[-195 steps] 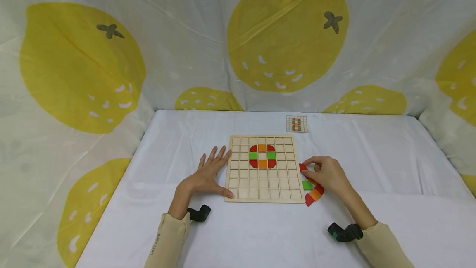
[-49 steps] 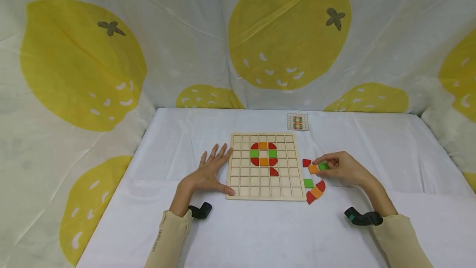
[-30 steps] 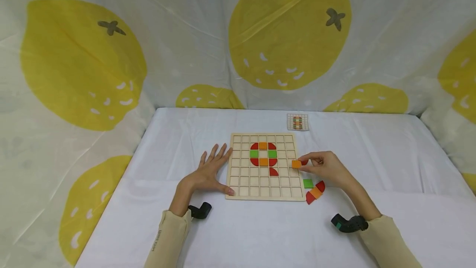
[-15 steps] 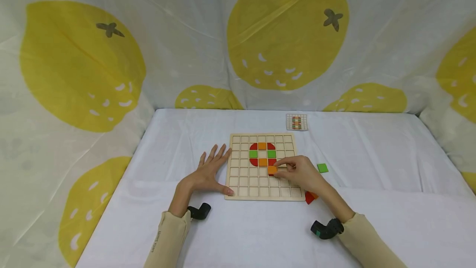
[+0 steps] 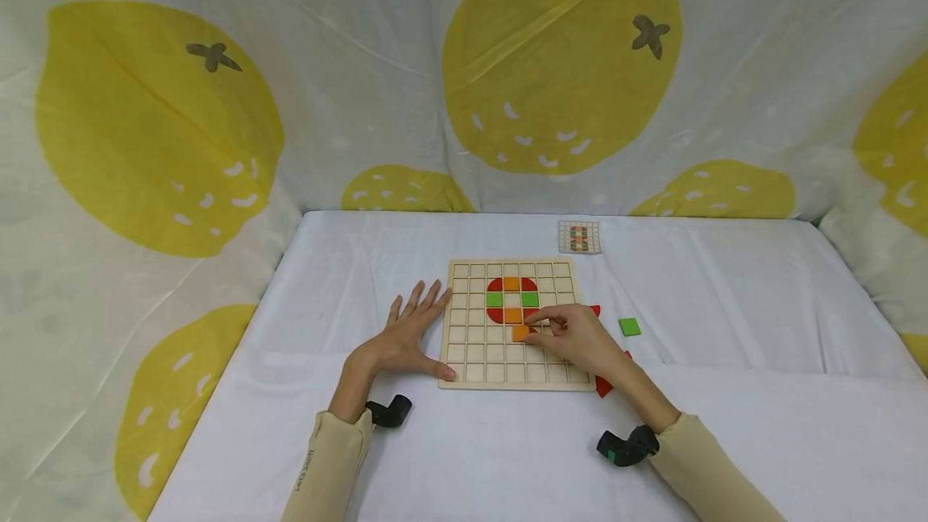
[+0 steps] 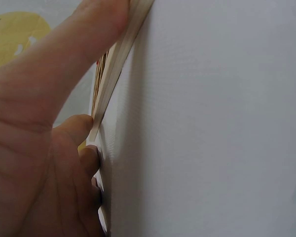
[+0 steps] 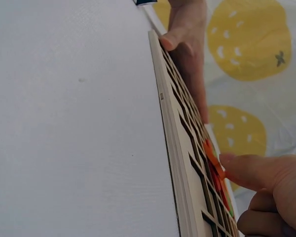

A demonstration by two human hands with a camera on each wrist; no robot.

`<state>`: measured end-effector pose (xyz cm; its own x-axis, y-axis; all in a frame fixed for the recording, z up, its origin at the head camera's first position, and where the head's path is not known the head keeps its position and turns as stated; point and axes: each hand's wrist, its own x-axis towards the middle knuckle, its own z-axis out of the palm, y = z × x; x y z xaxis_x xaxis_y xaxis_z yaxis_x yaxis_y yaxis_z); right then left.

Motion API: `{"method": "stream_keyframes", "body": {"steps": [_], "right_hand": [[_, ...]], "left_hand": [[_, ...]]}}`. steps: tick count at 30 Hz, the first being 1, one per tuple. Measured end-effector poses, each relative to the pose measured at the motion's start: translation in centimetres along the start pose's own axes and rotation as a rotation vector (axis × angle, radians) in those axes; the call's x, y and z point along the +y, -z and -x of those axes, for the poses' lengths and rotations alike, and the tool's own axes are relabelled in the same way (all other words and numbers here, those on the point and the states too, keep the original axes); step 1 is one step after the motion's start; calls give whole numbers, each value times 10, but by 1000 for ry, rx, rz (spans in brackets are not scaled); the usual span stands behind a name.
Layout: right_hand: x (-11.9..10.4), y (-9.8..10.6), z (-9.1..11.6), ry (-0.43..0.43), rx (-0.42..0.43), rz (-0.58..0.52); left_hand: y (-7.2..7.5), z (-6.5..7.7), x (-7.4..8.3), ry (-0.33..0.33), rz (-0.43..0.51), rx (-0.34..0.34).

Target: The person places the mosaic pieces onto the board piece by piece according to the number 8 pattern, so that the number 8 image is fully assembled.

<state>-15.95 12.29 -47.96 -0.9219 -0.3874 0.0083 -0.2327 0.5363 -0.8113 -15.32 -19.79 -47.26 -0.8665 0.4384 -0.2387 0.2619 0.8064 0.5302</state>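
Observation:
My right hand (image 5: 580, 337) pinches an orange square tile (image 5: 519, 333) between thumb and fingertips, over the middle column of the wooden grid board (image 5: 474, 354). In the right wrist view the orange tile (image 7: 213, 159) sits tilted against the grid. Just above it on the board is a ring of red quarter-round, orange and green tiles; a red quarter-round tile (image 5: 533, 330) beside it is partly covered by my fingers. With fingers spread, my left hand (image 5: 399, 346) rests against the board's left side, thumb (image 6: 89, 34) on the near-left corner.
A small pattern card (image 5: 579, 238) lies behind the board. Right of the board are a green square tile (image 5: 629, 327) and red tiles (image 5: 603, 386), some partly hidden by my right hand and forearm. A patterned cloth (image 5: 362, 103) hangs behind the white table.
My right hand has picked the orange tile up from beside the board and carried it left to the middle column. Earlier, a red quarter-round tile came onto the board. My left hand stays put.

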Motion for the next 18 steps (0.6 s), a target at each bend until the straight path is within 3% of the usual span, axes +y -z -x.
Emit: {"method": "stream_keyframes", "body": {"steps": [8, 12, 18], "right_hand": [[-1, -4, -2, 9, -18, -24], [-3, -6, -2, -21, -29, -3], [-8, -9, -3, 1, -31, 37]], "left_hand": [[0, -1, 0, -4, 6, 7], [0, -1, -1, -7, 15, 7], [-1, -2, -2, -5, 11, 5]]}}
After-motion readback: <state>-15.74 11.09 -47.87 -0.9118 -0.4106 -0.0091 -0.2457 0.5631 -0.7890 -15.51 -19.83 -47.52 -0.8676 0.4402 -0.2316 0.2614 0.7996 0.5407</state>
